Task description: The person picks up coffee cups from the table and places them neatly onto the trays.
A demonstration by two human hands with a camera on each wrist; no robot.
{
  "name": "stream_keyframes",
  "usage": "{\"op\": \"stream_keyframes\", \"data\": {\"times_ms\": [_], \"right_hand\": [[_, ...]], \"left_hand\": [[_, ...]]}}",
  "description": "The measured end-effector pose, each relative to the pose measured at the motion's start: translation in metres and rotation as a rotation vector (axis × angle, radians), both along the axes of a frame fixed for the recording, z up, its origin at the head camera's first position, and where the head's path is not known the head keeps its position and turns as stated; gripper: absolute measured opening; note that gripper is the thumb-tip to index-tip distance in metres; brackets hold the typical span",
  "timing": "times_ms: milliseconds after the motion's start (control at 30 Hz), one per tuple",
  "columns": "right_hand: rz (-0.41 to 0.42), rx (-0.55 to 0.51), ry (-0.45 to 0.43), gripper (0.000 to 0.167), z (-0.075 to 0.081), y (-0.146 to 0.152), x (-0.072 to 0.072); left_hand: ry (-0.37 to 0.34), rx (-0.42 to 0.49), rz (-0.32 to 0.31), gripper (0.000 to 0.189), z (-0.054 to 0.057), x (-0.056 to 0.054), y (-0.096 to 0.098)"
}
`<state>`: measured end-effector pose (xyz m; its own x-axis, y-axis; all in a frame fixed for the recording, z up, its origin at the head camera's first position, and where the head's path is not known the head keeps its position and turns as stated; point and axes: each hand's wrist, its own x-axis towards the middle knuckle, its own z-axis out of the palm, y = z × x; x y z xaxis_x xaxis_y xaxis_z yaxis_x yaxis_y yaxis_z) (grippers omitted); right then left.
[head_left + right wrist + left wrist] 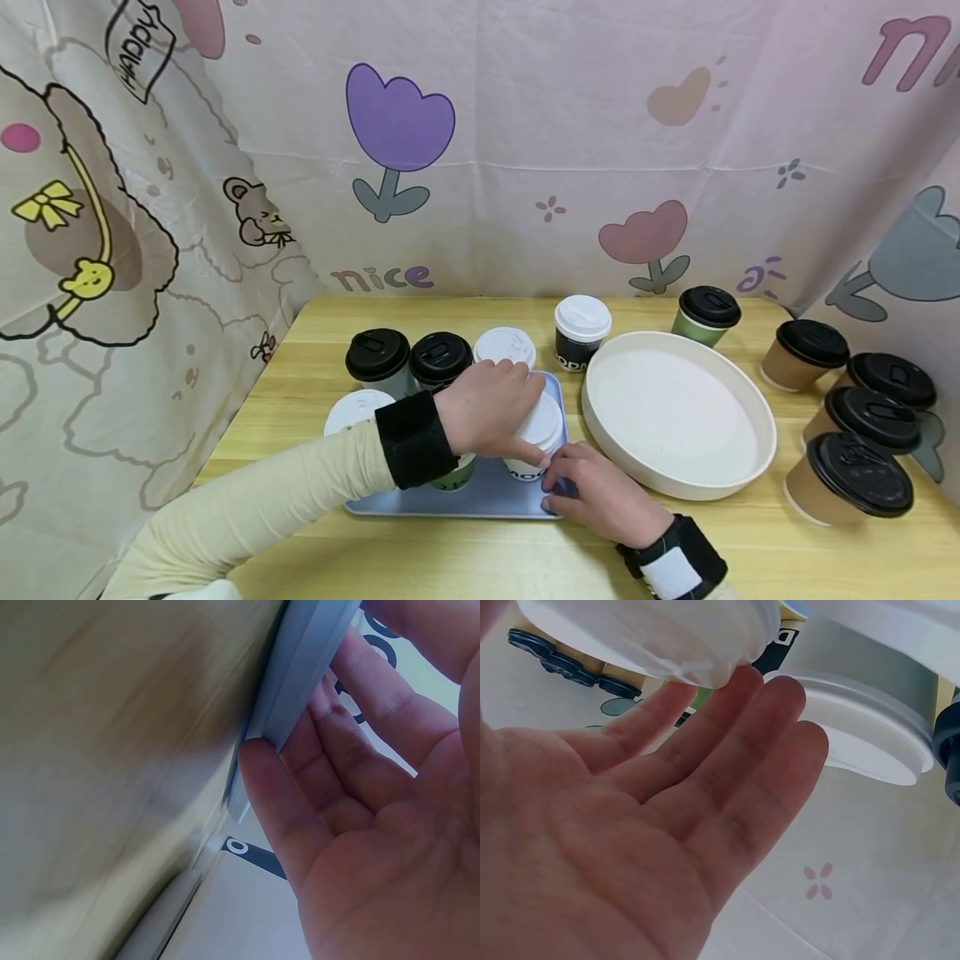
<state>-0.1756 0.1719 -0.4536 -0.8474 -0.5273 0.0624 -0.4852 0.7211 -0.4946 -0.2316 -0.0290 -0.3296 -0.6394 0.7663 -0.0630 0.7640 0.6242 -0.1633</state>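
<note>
My left hand [487, 408] reaches over a white-lidded paper cup [543, 421] at the right side of a blue tray [495, 500]. Its thumb lies at the lid's front and its fingers at the back. In the left wrist view two fingertips meet the white lid [660, 645]; the other fingers stretch past it. My right hand [603, 492] holds the tray's right rim near the front corner, fingers bent at the rim [300, 682]. A green cup [453, 477] is mostly hidden under my left wrist, and another white lid [356, 408] shows left of it.
Behind the tray stand two black-lidded cups [377, 354] and a white-lidded one [505, 343]. A black cup with white lid [581, 329] and a round cream tray [678, 417] lie rightward. Beyond are a green cup [701, 321] and several brown cups [806, 354] with black lids.
</note>
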Motion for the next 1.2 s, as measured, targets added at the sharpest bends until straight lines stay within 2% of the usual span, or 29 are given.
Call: {"op": "stream_keyframes", "data": {"times_ms": [400,700,900,1200], "right_hand": [[0.004,-0.005,-0.007,0.01,0.001,-0.001,0.001],[0.009,-0.006,0.002,0.011,0.002,-0.001,0.001],[0.008,-0.007,0.024,0.01,-0.001,0.0,0.001],[0.0,-0.005,0.005,0.01,-0.001,-0.001,0.0]], "left_hand": [[-0.001,0.003,0.01,0.079,-0.002,0.004,-0.005],[-0.004,0.026,0.018,0.08,-0.005,0.002,-0.009],[-0.01,0.028,0.019,0.089,-0.003,0.003,-0.009],[0.004,0.033,0.02,0.083,-0.002,0.004,-0.011]]}}
